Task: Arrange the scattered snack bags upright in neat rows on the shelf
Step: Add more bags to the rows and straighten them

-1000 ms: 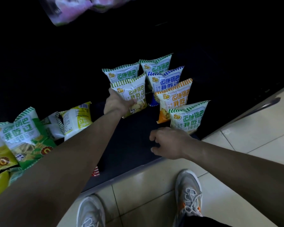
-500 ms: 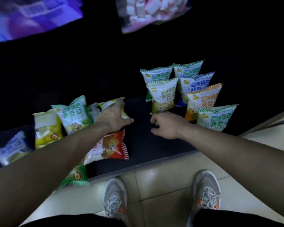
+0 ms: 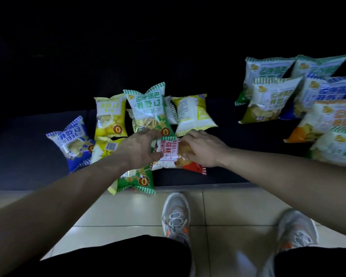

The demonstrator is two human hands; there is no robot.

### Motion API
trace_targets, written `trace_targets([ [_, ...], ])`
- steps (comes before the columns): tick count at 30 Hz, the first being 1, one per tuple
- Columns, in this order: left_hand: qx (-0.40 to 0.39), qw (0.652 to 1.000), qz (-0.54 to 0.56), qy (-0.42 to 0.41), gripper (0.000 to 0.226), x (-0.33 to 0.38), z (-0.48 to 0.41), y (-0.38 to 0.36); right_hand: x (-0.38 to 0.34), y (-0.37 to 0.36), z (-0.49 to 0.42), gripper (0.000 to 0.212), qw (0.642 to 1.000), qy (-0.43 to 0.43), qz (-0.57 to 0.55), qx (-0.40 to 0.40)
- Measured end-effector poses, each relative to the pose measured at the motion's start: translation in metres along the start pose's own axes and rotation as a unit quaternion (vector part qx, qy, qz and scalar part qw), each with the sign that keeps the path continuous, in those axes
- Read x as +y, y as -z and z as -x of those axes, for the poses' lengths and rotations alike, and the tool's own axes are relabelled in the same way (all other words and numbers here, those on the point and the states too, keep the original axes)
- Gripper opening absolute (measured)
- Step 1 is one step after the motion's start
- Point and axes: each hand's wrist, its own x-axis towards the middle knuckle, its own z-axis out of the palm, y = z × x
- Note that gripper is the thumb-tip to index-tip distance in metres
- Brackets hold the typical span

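A red-and-white snack bag (image 3: pixel 169 154) lies flat near the front of the dark shelf (image 3: pixel 238 148). My left hand (image 3: pixel 137 149) grips its left side and my right hand (image 3: pixel 203 149) grips its right side. Around it lie scattered bags: a blue one (image 3: pixel 72 140), a yellow one (image 3: pixel 110 116), a green one (image 3: pixel 148 110), a white-and-yellow one face down (image 3: pixel 192 114) and a green one (image 3: pixel 137 179) at the shelf edge. At the right, several bags (image 3: pixel 272 98) stand upright in rows.
The shelf's front edge (image 3: pixel 218 185) runs across the middle, with pale floor tiles (image 3: pixel 128 208) below it. My two grey sneakers (image 3: pixel 176 216) stand on the tiles close to the edge. The back of the shelf is dark.
The view has swung left, so the upright rows now sit at the right. Both hands have come together on the red-and-white bag, which lay untouched before.
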Motion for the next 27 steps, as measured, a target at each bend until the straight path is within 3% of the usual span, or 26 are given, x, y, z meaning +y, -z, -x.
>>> trace_targets([
  [4,0.009,1.0,0.024,0.004,0.064,-0.018,0.003,-0.009,-0.01,-0.006,-0.028,0.085,0.998,-0.008,0.033,-0.054],
  [9,0.023,0.996,0.082,0.016,0.058,-0.037,0.005,-0.021,-0.006,-0.009,-0.04,0.099,0.996,-0.04,0.044,-0.068],
  [14,0.025,0.996,0.084,0.011,0.058,-0.039,0.004,-0.024,0.001,-0.014,-0.027,0.087,0.994,-0.042,0.071,-0.069],
  [17,0.019,0.997,0.079,0.018,0.061,-0.038,0.003,-0.024,0.002,-0.01,-0.019,0.098,0.996,-0.057,0.06,-0.045],
  [20,0.015,0.997,0.07,0.025,0.066,-0.033,0.0,-0.021,0.008,0.004,-0.007,0.106,0.994,-0.076,0.038,-0.072],
  [23,0.022,0.997,0.071,0.035,0.067,-0.023,-0.004,-0.015,0.018,0.021,0.01,0.1,0.994,-0.072,0.028,-0.08],
  [27,0.022,0.996,0.073,0.04,0.065,-0.002,-0.011,-0.007,0.036,0.037,0.041,0.104,0.996,-0.081,-0.037,-0.029],
])
